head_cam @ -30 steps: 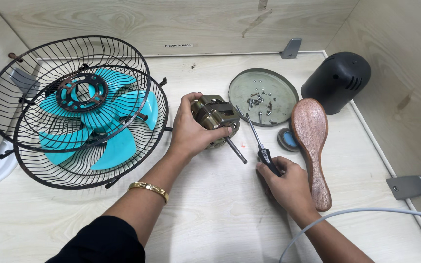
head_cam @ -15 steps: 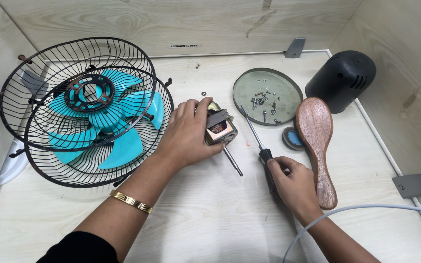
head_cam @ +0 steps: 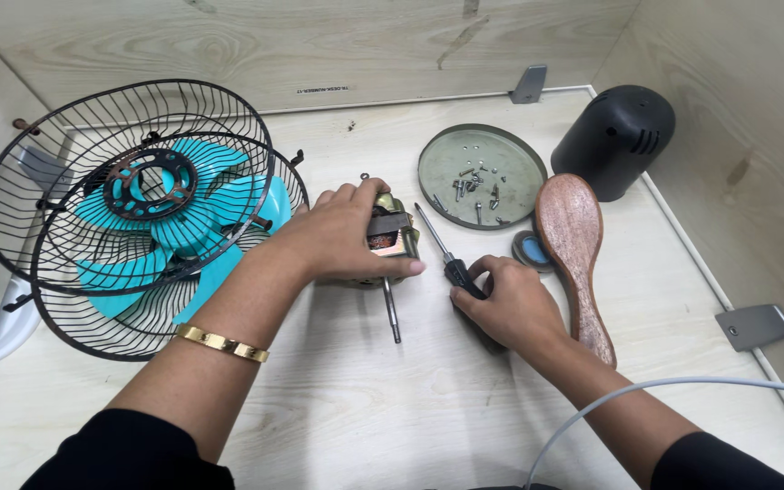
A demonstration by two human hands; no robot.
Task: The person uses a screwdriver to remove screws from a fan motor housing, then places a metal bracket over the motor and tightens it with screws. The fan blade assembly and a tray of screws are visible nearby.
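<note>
Nearest you, your right hand (head_cam: 510,304) closed on the screwdriver (head_cam: 445,255) handle, its tip pointing to 11 o'clock, while your left hand (head_cam: 347,234) clasped the motor (head_cam: 390,238) at table centre, which looked heavy, rigid and best gripped around its metal body, not its thin shaft (head_cam: 392,311), with the screw tray (head_cam: 519,154) beyond at 1 o'clock.

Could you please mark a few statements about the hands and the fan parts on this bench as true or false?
1. The left hand rests on the fan motor. True.
2. The right hand holds the wooden brush. False: it grips a screwdriver; the brush lies beside it.
3. Loose screws lie in the round metal tray. True.
4. The black motor cover sits on the motor. False: it stands apart, near the right wall.
</note>
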